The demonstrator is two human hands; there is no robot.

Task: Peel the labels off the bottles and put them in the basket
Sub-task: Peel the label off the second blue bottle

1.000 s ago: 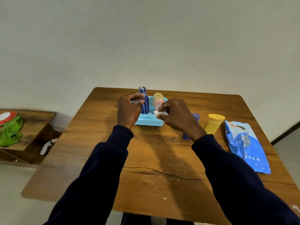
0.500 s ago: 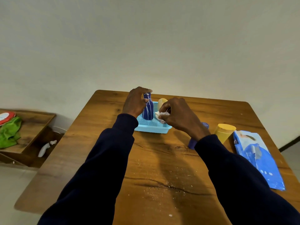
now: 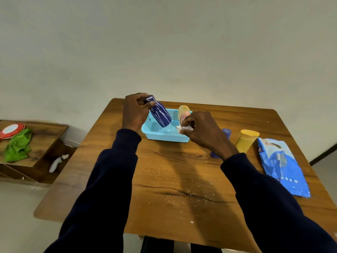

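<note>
The left hand (image 3: 135,114) is gripping the cap end of a dark blue plastic bottle streaked with white residue (image 3: 160,114). Its fingers and thumb are curling round the top and the wrist is bending, so the bottle is tilting base-down into a light blue perforated plastic basket (image 3: 164,137). Whether the base is touching the basket floor, I cannot tell.

The right hand (image 3: 200,130) is pinching a small crumpled white label scrap (image 3: 184,128) between thumb and fingertips over the basket's near right corner, with the other fingers curling in. Both forearms, in dark sleeves, are reaching forward towards the basket.

The bottle looks light and stiff, and the leftover glue is probably making it tacky rather than slippery. A grip at the cap or round the mid-body should be holding it well. The scrap looks soft and nearly weightless, and it is likely clinging to the fingers, so it may need flicking off.

Against the basket's far right wall, a pale yellow and pink bottle (image 3: 183,113) is standing inside. Just right of the basket a purplish-blue bottle (image 3: 226,133) is showing behind the right wrist. Further right are a yellow cylindrical bottle (image 3: 246,141) and then a flat blue pouch (image 3: 280,165). Nearer than the basket, white crumbs (image 3: 182,196) are lying on the brown wooden table (image 3: 113,179).
</note>
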